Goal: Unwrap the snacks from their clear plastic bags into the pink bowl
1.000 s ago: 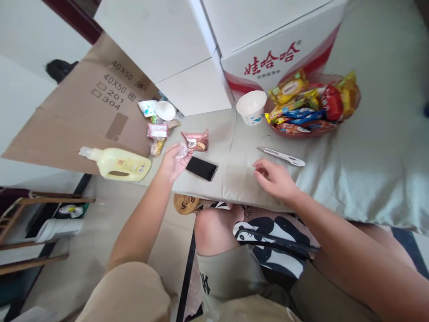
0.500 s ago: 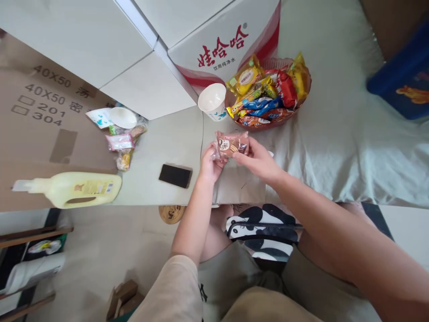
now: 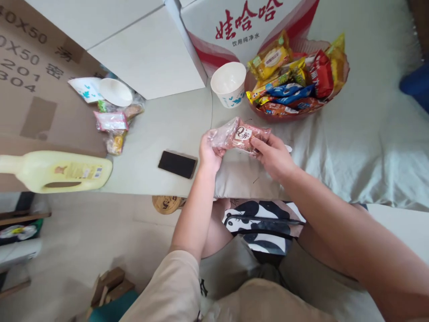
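Note:
A pinkish-brown snack packet (image 3: 247,135) marked with a "Q" is stretched between my two hands above the covered table. My left hand (image 3: 210,151) is closed on its crinkled, clear-looking left end. At the printed right end, my right hand (image 3: 276,154) grips with the thumb on top. Whether the wrapper is torn I cannot tell. Just behind the packet stands a white paper cup (image 3: 229,89) with blue prints. To its right a reddish bowl (image 3: 281,117) holds several wrapped snacks in yellow, blue and red.
A black phone (image 3: 177,164) lies left of my left arm. Farther left are a pale yellow jug (image 3: 67,172) on its side, used-looking wrappers with a tipped paper cup (image 3: 116,92), and a large cardboard box (image 3: 20,94). A white-and-red carton (image 3: 250,33) stands behind the bowl.
My hands have moved apart, drawing the packet's left end out long and clear. The view has shifted, so the bowl and cup appear farther right and higher.

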The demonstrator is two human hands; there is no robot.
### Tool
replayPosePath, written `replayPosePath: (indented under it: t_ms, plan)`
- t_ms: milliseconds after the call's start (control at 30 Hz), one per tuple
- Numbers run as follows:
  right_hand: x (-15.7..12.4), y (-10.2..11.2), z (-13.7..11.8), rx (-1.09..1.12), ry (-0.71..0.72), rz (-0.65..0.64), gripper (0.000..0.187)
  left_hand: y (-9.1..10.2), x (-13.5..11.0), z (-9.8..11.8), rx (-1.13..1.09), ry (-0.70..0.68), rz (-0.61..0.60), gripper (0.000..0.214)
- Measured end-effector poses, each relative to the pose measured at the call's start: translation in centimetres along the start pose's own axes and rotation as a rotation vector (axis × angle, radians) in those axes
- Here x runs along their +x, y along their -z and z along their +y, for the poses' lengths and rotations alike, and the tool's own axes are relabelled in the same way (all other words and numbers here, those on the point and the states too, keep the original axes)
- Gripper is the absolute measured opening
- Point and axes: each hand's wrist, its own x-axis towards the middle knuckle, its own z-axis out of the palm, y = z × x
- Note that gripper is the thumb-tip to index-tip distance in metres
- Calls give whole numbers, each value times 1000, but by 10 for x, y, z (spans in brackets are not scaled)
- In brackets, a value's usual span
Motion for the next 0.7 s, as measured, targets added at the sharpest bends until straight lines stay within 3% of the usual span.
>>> replayPosePath:
  t_ms: [67,200,267,400,567,700]
  plan:
    - [1,0,2,3,-5,26,51,7,0,4,-10,-114,114,31]
    - [0,1,4,3,12,63,53,18,-9,6,169,-496,284,27]
    - [-1,0,5,5,30,73,52,19,-16,2,298,-623,224,27]
    - [-2,-2,5,-10,73,81,52,11,-24,-6,491,-728,39,23]
    - [-2,0,6,4,51,44,54,8,-12,-10,634,-649,-142,27]
    - [-2,3,4,49,45,30,54,8,-3,-16,471,-318,-357,32]
